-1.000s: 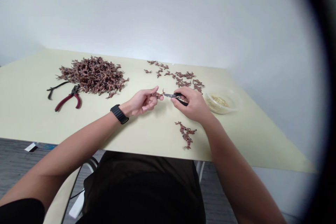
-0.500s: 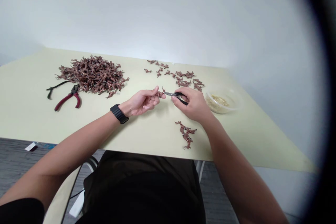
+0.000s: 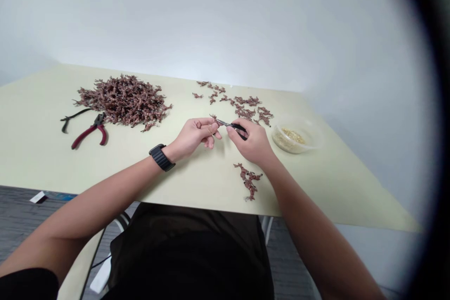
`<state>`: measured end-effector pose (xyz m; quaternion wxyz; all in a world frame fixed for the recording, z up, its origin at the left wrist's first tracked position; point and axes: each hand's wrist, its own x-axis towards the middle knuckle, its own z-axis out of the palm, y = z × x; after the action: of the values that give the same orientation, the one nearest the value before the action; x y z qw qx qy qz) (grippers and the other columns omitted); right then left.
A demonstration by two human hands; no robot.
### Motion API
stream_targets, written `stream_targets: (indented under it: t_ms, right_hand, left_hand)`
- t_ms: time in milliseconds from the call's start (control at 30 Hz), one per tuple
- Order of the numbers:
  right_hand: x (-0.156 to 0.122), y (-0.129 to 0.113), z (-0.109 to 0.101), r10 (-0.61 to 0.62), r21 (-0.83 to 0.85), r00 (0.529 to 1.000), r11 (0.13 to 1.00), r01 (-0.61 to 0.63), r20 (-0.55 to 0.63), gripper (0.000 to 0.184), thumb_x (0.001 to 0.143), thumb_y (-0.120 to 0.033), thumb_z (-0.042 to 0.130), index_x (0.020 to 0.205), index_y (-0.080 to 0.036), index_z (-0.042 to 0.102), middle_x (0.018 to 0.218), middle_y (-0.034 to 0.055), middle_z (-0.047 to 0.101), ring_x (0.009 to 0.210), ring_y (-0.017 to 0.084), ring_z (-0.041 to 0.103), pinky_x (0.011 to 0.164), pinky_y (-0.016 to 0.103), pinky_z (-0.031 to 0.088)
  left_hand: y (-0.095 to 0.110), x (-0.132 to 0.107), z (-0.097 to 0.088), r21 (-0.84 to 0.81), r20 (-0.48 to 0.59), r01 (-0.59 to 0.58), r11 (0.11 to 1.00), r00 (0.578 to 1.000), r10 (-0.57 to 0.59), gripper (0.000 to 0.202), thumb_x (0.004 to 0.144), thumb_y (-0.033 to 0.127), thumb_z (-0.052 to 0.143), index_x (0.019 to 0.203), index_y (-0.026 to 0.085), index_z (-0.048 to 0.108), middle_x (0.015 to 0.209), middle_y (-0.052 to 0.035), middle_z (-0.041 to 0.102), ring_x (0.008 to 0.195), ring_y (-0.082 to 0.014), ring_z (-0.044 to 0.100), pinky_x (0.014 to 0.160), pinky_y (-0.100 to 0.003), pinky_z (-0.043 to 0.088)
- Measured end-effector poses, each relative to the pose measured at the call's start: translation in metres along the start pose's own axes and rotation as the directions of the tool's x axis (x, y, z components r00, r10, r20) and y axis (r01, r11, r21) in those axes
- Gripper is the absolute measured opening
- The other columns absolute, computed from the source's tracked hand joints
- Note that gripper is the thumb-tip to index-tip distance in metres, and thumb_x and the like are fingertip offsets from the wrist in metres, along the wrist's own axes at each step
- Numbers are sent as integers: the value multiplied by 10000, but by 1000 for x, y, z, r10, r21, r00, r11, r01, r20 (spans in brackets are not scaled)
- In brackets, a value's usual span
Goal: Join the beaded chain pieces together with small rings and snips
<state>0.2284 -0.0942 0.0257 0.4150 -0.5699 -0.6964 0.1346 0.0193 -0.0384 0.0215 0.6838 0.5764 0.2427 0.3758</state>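
Note:
My left hand (image 3: 195,136), with a black watch on the wrist, pinches a small brown charm (image 3: 213,117) between thumb and fingers above the table. My right hand (image 3: 250,142) is closed round small black-handled pliers (image 3: 230,126), whose metal tips meet the charm. Just below my right hand a short cluster of the same brown charms (image 3: 249,180) lies on the pale yellow table (image 3: 52,159).
A big heap of brown charms (image 3: 123,100) lies at the back left, with red-handled pliers (image 3: 87,133) and a black tool (image 3: 72,118) beside it. Loose charms (image 3: 246,105) are scattered behind my hands. A clear bowl of small gold bits (image 3: 294,138) stands to the right.
Both hands have shifted slightly left and nearer to me. My left fingers have curled more tightly round the charm, and the pliers' tips have tilted up to it.

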Motion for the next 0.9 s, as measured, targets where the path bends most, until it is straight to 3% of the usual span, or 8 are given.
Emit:
stream_targets:
  t_ms: [467, 633, 767, 833, 900]
  right_hand:
    - [0, -1, -5, -2, -20, 999, 1000, 3, 33, 305, 986, -501, 588, 953, -224, 710, 791, 24, 659, 699, 181, 557, 660, 331, 396]
    - [0, -8, -1, 59, 64, 997, 996, -62, 43, 363, 985, -551, 578, 895, -217, 691, 742, 19, 609, 706, 185, 535, 662, 328, 400]
    - [-1, -15, 6, 140, 242, 982, 956, -168, 127, 435, 1004, -602, 522, 842, -221, 656, 711, 1, 529, 665, 167, 473, 627, 319, 389]
    - [-1, -16, 7, 172, 289, 974, 934, -208, 145, 447, 1008, -616, 508, 837, -228, 647, 709, -5, 511, 652, 163, 455, 620, 318, 383]
    - [0, -15, 6, 159, 275, 978, 942, -191, 133, 424, 1007, -597, 526, 838, -229, 651, 739, 0, 544, 689, 169, 484, 654, 322, 396]
  left_hand:
    - [0, -1, -2, 29, 40, -9, 1000, 999, 7, 374, 903, 455, 786, 981, 101, 690, 823, -70, 727, 494, -73, 619, 447, -183, 407]
    - [-1, -4, 5, 219, -81, -79, 973, 992, 99, 438, 861, 466, 816, 1068, 96, 703, 786, -81, 745, 458, -98, 601, 438, -214, 430]
    - [-1, -7, 11, 454, -172, -172, 874, 946, 276, 397, 876, 425, 791, 1136, 126, 760, 726, -27, 727, 479, -88, 593, 497, -205, 477]
    - [-1, -7, 12, 470, -194, -170, 866, 937, 289, 435, 882, 425, 780, 1197, 126, 754, 744, -32, 741, 481, -88, 594, 507, -208, 493]
    - [0, -6, 12, 392, -207, -135, 910, 951, 230, 499, 875, 447, 785, 1223, 94, 733, 798, -71, 765, 463, -94, 592, 473, -218, 483]
